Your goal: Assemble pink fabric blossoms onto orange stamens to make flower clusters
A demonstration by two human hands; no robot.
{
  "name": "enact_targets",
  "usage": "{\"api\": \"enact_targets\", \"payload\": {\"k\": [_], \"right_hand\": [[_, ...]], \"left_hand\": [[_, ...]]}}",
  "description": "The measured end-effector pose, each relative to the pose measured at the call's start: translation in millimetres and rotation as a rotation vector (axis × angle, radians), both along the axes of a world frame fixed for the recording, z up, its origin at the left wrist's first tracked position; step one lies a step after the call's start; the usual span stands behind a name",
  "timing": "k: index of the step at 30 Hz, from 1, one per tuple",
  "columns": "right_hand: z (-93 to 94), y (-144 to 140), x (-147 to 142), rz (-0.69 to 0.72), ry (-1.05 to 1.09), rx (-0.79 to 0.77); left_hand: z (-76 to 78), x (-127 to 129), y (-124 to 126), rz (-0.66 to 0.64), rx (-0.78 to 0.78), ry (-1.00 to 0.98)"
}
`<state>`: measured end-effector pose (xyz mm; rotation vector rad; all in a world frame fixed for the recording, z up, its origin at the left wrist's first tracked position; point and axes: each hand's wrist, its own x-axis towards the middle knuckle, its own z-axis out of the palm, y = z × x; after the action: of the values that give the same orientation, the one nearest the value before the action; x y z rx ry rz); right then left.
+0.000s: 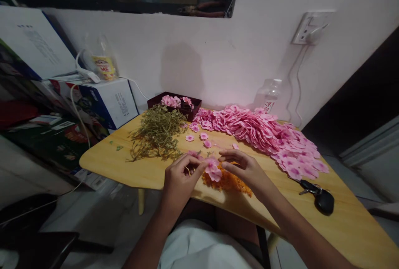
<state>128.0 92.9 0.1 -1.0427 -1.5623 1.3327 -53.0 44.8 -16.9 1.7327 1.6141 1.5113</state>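
Near the table's front edge, my left hand point(181, 177) pinches a pink artificial flower point(213, 170) between thumb and fingertips. A bit of thin stem shows beneath the fingers. My right hand point(246, 171) is just right of the flower, fingers bent and apart, with nothing visible between them. Under both hands lies a clump of orange artificial blossoms point(232, 184). Several loose pink petal pieces point(207, 144) are scattered just beyond. A bundle of dry-looking green stems point(158, 132) rests to the left, and a long heap of pink petals point(249, 125) spreads to the right.
At the back of the wooden table point(106, 159) stands a dark tray point(190, 113) with pink flowers in it. A clear plastic jar point(272, 90) stands against the wall. Keys with a black fob point(324, 201) lie at right. Stacked boxes point(115, 103) flank the left side.
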Motion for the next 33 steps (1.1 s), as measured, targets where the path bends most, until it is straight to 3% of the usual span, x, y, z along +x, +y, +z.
{"api": "enact_targets", "payload": {"k": [4, 8, 14, 18, 23, 29, 33], "right_hand": [[-1.8, 9.7, -8.9, 0.156, 0.013, -0.060], [-2.3, 24.8, 0.3, 0.147, -0.132, -0.056], [7.2, 42.3, 8.2, 0.401, -0.530, 0.146], [5.7, 44.4, -5.5, 0.420, -0.640, 0.269], [2.0, 48.6, -8.9, 0.385, -0.585, 0.220], [16.9, 37.4, -3.0, 0.354, -0.167, -0.150], [27.5, 22.6, -3.8, 0.349, -0.025, -0.226]], "left_hand": [[1.1, 2.1, 0.5, -0.033, -0.003, 0.023], [-1.0, -5.6, 3.0, -0.017, -0.041, 0.113], [-5.1, -13.5, 7.8, 0.086, -0.045, 0.229], [-7.3, -11.6, 8.4, 0.069, -0.037, 0.245], [-6.2, -15.3, 5.6, 0.074, -0.052, 0.194], [7.4, -9.9, -1.5, -0.108, -0.155, 0.023], [12.5, -1.5, -4.0, -0.164, -0.174, -0.092]]}}
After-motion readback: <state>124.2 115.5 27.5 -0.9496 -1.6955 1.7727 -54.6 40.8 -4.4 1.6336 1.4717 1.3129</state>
